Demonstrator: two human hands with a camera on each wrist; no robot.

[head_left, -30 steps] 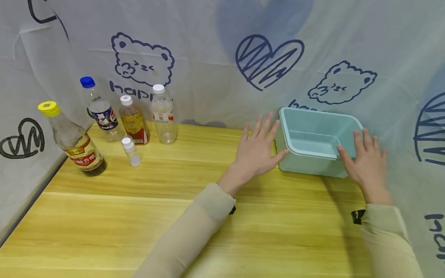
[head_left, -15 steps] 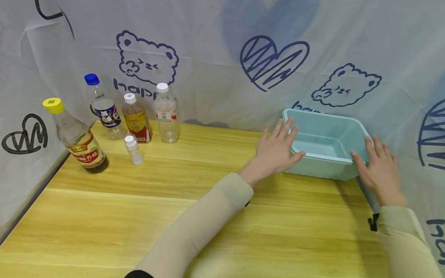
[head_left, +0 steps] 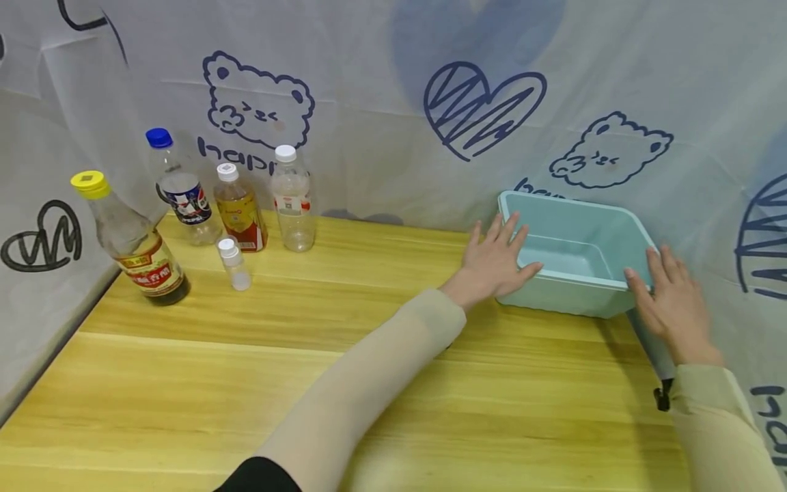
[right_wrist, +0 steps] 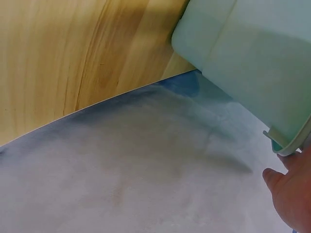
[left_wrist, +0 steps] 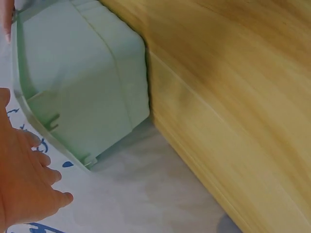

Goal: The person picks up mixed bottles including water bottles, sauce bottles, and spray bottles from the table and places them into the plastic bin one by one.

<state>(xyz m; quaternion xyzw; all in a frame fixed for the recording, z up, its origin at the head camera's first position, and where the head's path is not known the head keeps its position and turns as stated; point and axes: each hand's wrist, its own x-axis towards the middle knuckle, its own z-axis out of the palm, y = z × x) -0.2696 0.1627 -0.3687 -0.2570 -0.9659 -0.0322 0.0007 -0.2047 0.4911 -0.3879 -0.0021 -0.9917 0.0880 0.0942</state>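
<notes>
A pale green plastic storage bin [head_left: 559, 297] stands at the back right corner of the wooden table, its open top facing up. My left hand [head_left: 494, 263] lies against its left side, fingers straight and spread near the rim. On the other side my right hand [head_left: 676, 307] has its fingers extended at the right end of the rim, thumb over the front corner. The left wrist view shows the left hand [left_wrist: 29, 179] beside the bin's outer wall [left_wrist: 73, 77]. In the right wrist view, the right hand [right_wrist: 294, 189] is right at the bin's rim.
At the left of the table [head_left: 184, 396] stand a sauce bottle with a yellow cap [head_left: 144, 253], a blue-capped Pepsi bottle [head_left: 190, 205], an amber drink bottle [head_left: 241, 215], a clear white-capped bottle [head_left: 294, 205] and a small white-capped vial [head_left: 235, 265]. A printed curtain [head_left: 369, 137] hangs behind.
The bin has shifted slightly right toward the corner, and both hands have moved right along with it. The left hand has come closer against its side. The bottles stay in place.
</notes>
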